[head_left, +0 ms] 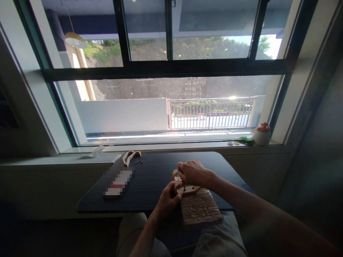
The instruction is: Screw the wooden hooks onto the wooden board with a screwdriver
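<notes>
One broad window [171, 68] lights the work from ahead, so the person's own side of the job falls into shade and the entry point deserves a close look. Below it stands the dark bench [150, 185], whose near edge is crossed by a brown ridged board [200, 216] reaching out over the lap; I cannot tell whether the thighs carry any of it, so pressing hard on that overhang would be unwise. The right hand [194, 174] is above the work, its fingers curled in tightly on what seems to be the top of a tool, though the grip is mostly hidden. The left hand [170, 196] has its fingers closed on the rounded end of a pale wooden piece [190, 190], which lies at the board's far end, on the bench side. Beneath the right hand a thin dark shaft [184, 186] points down to the wood, probably driving a fastener. Doing this well calls for a square, upright shaft, steady downward pressure, short even turns and left fingertips clear of the tip. Bracing the wood firmly matters, because a jolt could scatter the small metal bits [198, 207] lying across the board.
</notes>
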The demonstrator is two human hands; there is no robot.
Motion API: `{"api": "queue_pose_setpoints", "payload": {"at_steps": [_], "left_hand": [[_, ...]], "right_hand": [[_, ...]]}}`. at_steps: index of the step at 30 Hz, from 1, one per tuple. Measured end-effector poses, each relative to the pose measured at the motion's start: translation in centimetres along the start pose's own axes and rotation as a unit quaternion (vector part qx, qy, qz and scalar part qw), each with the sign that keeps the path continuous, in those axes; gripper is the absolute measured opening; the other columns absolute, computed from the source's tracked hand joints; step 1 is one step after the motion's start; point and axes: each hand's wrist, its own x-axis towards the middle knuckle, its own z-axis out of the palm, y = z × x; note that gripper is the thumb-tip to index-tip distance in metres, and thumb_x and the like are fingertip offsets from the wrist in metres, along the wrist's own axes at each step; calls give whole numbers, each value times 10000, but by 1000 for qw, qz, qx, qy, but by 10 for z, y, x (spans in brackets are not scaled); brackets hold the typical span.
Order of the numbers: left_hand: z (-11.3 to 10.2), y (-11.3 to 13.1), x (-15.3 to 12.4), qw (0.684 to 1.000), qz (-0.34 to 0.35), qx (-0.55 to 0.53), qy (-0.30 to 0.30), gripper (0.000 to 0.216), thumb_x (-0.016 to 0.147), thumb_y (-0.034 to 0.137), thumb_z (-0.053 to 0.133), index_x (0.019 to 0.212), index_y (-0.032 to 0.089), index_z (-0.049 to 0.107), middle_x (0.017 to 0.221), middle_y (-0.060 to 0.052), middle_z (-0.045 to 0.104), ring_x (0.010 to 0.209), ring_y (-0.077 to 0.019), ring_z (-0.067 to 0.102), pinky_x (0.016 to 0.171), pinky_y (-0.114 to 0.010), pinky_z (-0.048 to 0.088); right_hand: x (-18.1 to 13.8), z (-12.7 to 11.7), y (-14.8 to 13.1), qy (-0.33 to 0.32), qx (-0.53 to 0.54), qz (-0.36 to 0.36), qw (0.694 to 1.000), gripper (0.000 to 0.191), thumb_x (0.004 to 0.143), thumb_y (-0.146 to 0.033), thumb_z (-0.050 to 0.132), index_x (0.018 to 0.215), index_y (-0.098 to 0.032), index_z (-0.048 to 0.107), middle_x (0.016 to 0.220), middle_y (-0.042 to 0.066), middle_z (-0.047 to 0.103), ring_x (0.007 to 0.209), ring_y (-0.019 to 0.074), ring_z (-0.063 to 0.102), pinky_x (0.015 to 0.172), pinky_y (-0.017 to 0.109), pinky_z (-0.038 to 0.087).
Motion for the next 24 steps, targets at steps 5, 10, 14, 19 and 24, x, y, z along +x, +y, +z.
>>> {"api": "queue_pose_setpoints", "payload": {"at_steps": [5,10,14,19,24], "left_hand": [[-1,1,-1,1000,6,-13,-6,233,760,182,551,992,158,552,864,-5,580,786,-133,517,726,-227,417],[-2,-1,-2,1000,6,13,10,193,759,203,561,946,158,557,819,6,570,754,-126,500,700,-220,410],[-1,-4,0,1000,8,22,7,181,756,196,557,932,155,555,810,2,569,743,-128,499,686,-225,408],[0,-5,0,1000,10,14,6,199,752,176,556,950,154,550,791,11,553,715,-115,484,675,-221,406],[-1,-7,1,999,14,30,8,212,756,191,565,965,159,562,797,12,558,729,-121,496,697,-229,416]], "right_hand": [[-8,-8,10,-2,-1,-50,999,253,805,-316,507,990,-179,615,899,108,694,821,271,645,622,304,406],[-19,-13,10,-14,30,-124,992,235,862,-281,446,1005,-227,624,941,53,694,870,218,638,635,266,386],[-20,-10,8,-7,29,-131,991,242,857,-259,447,1017,-198,618,937,65,694,864,230,642,624,273,381],[-16,-3,4,2,32,-100,995,247,869,-273,427,1036,-194,591,952,63,688,863,214,639,649,270,388],[-3,6,6,4,25,-36,999,242,857,-310,428,951,-161,594,852,102,691,793,234,648,618,283,395]]}}
